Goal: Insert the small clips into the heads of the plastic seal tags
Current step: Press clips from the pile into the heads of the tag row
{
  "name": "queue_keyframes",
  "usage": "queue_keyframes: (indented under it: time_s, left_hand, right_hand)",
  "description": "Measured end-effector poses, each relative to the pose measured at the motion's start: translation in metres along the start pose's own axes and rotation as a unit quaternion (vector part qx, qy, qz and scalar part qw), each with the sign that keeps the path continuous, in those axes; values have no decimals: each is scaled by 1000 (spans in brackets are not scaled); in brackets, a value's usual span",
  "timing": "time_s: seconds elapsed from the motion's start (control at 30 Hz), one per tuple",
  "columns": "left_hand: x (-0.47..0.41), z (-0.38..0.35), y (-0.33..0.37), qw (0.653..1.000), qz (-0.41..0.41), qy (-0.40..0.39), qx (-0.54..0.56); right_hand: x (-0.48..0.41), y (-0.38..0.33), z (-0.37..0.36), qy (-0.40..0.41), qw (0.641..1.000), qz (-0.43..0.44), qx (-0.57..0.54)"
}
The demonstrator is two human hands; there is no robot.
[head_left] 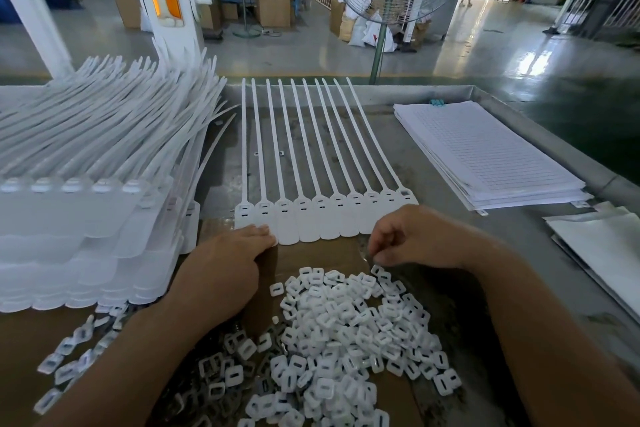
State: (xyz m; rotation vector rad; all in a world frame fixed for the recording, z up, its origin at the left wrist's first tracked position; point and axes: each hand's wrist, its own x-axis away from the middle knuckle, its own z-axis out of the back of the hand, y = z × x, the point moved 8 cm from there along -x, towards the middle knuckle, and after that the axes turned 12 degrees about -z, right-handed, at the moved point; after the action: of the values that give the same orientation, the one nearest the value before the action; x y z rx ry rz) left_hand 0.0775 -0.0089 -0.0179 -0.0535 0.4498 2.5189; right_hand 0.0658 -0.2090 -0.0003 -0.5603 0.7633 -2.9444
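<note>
A joined row of white plastic seal tags point(322, 218) lies flat mid-table, heads toward me, tails pointing away. My left hand point(228, 263) rests with straight fingers pressing on the flag end of the leftmost tags. My right hand point(412, 239) hovers with curled fingers just below the right end of the row, above the far edge of a heap of small white square clips point(346, 333). Whether its fingertips pinch a clip I cannot make out. The clips lie on brown cardboard point(311, 253) close to me.
A tall stack of more seal tags point(86, 211) fills the left side. A pile of lined paper sheets point(485, 152) sits at the right, with silver sheets point(602, 246) beside it. A metal table rim point(540, 125) runs along the right. A fan stand point(381, 42) rises behind.
</note>
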Motion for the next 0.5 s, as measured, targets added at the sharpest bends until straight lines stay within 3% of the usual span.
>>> queue_keyframes:
  time_s: [0.27, 0.5]
  left_hand:
    - [0, -1, 0, 1000, -1, -5, 1]
    - [1, 2, 2, 1000, -3, -2, -1]
  right_hand:
    - [0, -2, -8, -11, 999, -14, 35]
    - [-1, -2, -16, -32, 988, 0, 149]
